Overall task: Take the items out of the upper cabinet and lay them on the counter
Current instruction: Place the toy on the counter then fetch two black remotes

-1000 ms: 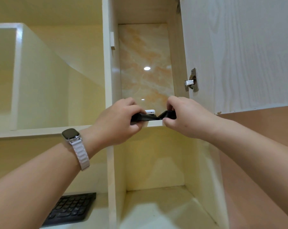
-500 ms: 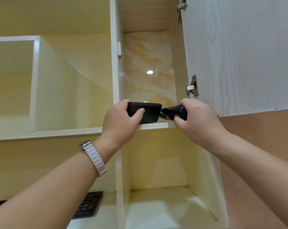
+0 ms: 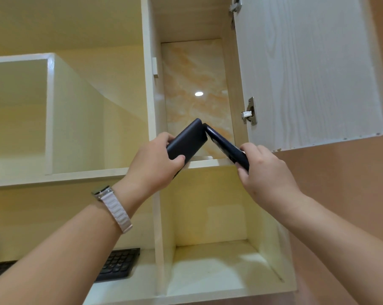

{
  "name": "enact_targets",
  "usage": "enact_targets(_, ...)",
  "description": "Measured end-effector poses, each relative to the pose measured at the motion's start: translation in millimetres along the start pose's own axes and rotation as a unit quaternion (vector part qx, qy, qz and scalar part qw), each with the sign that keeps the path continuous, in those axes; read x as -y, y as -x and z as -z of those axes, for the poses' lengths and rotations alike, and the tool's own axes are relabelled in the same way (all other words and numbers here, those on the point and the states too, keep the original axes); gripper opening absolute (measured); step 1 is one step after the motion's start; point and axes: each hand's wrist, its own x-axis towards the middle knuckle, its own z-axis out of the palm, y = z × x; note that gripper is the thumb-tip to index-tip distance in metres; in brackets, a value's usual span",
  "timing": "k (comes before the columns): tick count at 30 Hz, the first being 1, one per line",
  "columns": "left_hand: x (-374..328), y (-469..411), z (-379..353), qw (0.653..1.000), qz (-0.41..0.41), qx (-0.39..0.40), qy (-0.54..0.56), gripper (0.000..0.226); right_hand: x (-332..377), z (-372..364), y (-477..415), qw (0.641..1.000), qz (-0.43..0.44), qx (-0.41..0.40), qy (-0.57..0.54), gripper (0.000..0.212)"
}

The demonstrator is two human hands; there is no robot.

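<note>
- The person's left hand (image 3: pixel 153 166) is wrapping its grip around a dark navy, rounded-edged slab that looks like a power bank (image 3: pixel 187 143), thumb across its lower face and fingers behind it.
- The right hand (image 3: pixel 263 172) is closing its grip on a slim, dark flat device, perhaps a phone in a case (image 3: pixel 227 146), pinching it by its lower end.
- Both items are tilting upward and meeting at their top corners, touching just in front of the upper cabinet's shelf edge (image 3: pixel 205 161), so they are out of the compartment but well above the table.
- The white wood-grain cabinet door (image 3: pixel 307 69) is hanging open just beside the right hand.
- A black keyboard (image 3: pixel 118 264) is lying on the pale table (image 3: pixel 208 278) below.
- What I'd be worrying about: the right hand is holding the slim device only near one end, so it could be pivoting out and dropping on the way down.
- The two items knocking together could be loosening either hold.
- Swinging the right arm outward could be clipping the door's lower corner.
- Whether anything is remaining deeper on the shelf, I cannot tell from down here.
</note>
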Motion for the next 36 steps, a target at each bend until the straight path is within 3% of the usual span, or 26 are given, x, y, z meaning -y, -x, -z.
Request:
enact_targets(5, -6.0, 16.4, -18.7, 0.999, 0.001, -0.015, 0.031, 0.026, -1.5, -7.5, 11.0, 0.989, -0.093, 0.03, -0.112, 0.01)
enact_targets(9, -6.9, 38.2, -37.0, 0.991, 0.024, -0.066, 0.111, 0.02, -3.0, -8.5, 30.2, 0.946, -0.161, 0.042, -0.279, 0.003)
enact_targets(14, -1.5, 67.6, -55.6, 0.975, 0.046, -0.095, 0.194, 0.018, -1.2, -8.4, 61.3, 0.902, -0.221, 0.034, -0.37, 0.008)
enact_targets(19, 8.5, 100.1, -71.5, 0.946, 0.076, -0.066, 0.309, 0.018, 10.2, -6.4, 97.5, 0.88, -0.277, 0.036, -0.385, 0.006)
enact_targets(25, 36.3, 140.1, -90.3, 0.892, 0.125, 0.026, 0.433, 0.015, 45.4, -5.0, 149.8, 0.829, -0.367, 0.01, -0.422, 0.006)
enact_targets(36, 66.8, 237.3, -134.2, 0.764, 0.179, 0.219, 0.58, 0.016, 104.1, -4.7, 267.2, 0.823, -0.497, -0.081, -0.263, 0.009)
